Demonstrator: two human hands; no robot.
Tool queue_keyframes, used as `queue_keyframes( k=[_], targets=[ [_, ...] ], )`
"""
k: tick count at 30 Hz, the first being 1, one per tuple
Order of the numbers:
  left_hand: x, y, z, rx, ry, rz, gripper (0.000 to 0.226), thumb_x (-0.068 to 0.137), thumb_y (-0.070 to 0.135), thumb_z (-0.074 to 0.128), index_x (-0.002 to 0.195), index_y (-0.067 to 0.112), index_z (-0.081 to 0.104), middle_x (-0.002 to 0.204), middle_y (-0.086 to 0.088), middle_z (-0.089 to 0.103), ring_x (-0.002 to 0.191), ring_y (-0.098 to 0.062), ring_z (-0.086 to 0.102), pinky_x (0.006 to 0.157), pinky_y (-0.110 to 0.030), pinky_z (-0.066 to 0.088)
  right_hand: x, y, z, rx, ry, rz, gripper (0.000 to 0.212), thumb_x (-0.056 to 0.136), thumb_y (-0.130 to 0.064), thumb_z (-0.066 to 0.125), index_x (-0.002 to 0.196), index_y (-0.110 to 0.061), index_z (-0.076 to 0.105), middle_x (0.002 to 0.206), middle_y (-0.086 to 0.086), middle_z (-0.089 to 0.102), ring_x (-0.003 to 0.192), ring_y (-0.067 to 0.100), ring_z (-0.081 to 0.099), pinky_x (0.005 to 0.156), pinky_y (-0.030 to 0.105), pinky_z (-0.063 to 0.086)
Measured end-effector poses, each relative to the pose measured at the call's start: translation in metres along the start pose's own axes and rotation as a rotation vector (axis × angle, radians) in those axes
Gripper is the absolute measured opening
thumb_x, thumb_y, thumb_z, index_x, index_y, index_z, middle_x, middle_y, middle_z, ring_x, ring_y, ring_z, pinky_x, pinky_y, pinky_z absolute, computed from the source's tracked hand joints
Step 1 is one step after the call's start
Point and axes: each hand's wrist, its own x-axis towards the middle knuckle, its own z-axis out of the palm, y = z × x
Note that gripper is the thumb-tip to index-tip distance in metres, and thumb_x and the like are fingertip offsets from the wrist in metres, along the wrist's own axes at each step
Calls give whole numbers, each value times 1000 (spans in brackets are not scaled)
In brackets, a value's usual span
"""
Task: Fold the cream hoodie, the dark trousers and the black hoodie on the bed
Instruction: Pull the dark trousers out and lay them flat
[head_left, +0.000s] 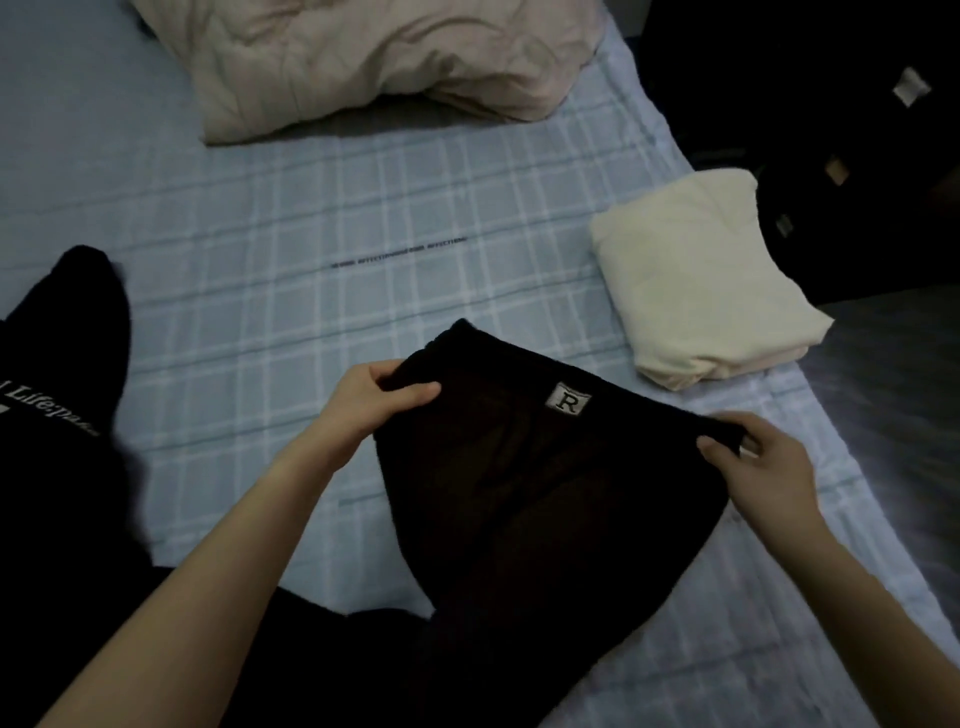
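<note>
The dark trousers (524, 493) lie in front of me on the bed (291, 291), waistband away from me, a small "R" label near the top edge. My left hand (382, 397) pinches the waistband's left corner. My right hand (758, 467) pinches its right corner. The cream hoodie (696, 280) sits folded in a compact stack at the bed's right edge. The black hoodie (57, 415), with white lettering, lies spread at the left, partly cut off by the frame.
A rumpled beige duvet (374, 57) is bunched at the far end of the bed. The sheet is light blue plaid. The bed's right edge drops to a dark floor with dark objects (857, 156) beside it.
</note>
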Motion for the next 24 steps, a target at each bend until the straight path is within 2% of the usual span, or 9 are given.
queue_keyframes(
  k=[2, 4, 9, 13, 17, 19, 21, 22, 24],
  targets=[
    [-11, 3, -25, -40, 117, 48, 45, 57, 43, 88, 99, 31, 79, 98, 0, 78, 91, -16, 74, 69, -19, 56, 34, -35, 12, -108, -39, -166, 17, 86, 6, 67, 102, -1, 69, 92, 5, 66, 88, 15, 59, 70, -4, 37],
    [-14, 5, -49, -86, 240, 62, 45, 55, 44, 89, 96, 31, 79, 97, 0, 78, 88, -16, 75, 67, -20, 57, 73, -70, 37, -188, -103, -283, 16, 85, 7, 67, 100, 0, 69, 90, 6, 65, 89, 18, 58, 70, -1, 35],
    [35, 25, -99, -205, 457, 118, 23, 69, 27, 88, 91, 26, 80, 92, -2, 78, 83, -17, 75, 64, -20, 57, 180, -150, 121, -230, -125, -467, 19, 86, 5, 66, 105, 4, 67, 103, 19, 69, 96, 25, 61, 83, 26, 42],
    [103, 15, -109, -226, 558, 106, 26, 76, 20, 84, 100, 14, 75, 94, -8, 77, 76, -13, 74, 63, -21, 58, 241, -177, 183, -266, -96, -481, 18, 87, 5, 63, 105, 4, 65, 106, 23, 68, 104, 37, 62, 87, 35, 43],
    [145, -35, -103, -207, 605, 17, 25, 81, 20, 81, 102, 10, 72, 98, -12, 75, 91, -27, 73, 82, -37, 60, 255, -141, 233, -340, -164, -398, 22, 91, 4, 60, 113, 5, 63, 112, 26, 66, 109, 39, 60, 90, 36, 41],
    [154, -45, -105, -74, 657, -28, 40, 85, 26, 76, 119, 7, 66, 112, -15, 69, 102, -28, 67, 93, -38, 54, 250, -130, 242, -376, -140, -378, 33, 94, 0, 57, 127, 4, 56, 125, 27, 60, 119, 40, 54, 99, 36, 37],
    [153, -47, -100, 315, 760, -12, 55, 93, 31, 66, 141, 10, 49, 129, -20, 52, 118, -32, 52, 102, -39, 41, 227, -128, 247, -463, -34, -472, 49, 93, -4, 57, 140, 3, 47, 140, 28, 49, 132, 42, 43, 113, 42, 30],
    [146, -47, -91, 520, 797, 94, 55, 95, 32, 60, 144, 11, 45, 132, -21, 47, 121, -34, 46, 105, -41, 37, 205, -125, 252, -495, 12, -550, 54, 91, -9, 58, 142, 2, 45, 143, 27, 46, 135, 43, 39, 116, 47, 28],
    [129, -55, -57, 852, 715, 413, 51, 95, 34, 50, 141, 11, 50, 135, -18, 50, 124, -34, 46, 108, -47, 35, 145, -108, 268, -510, 11, -627, 59, 89, -26, 54, 143, -4, 48, 148, 22, 45, 139, 41, 37, 118, 53, 27]
  ],
)
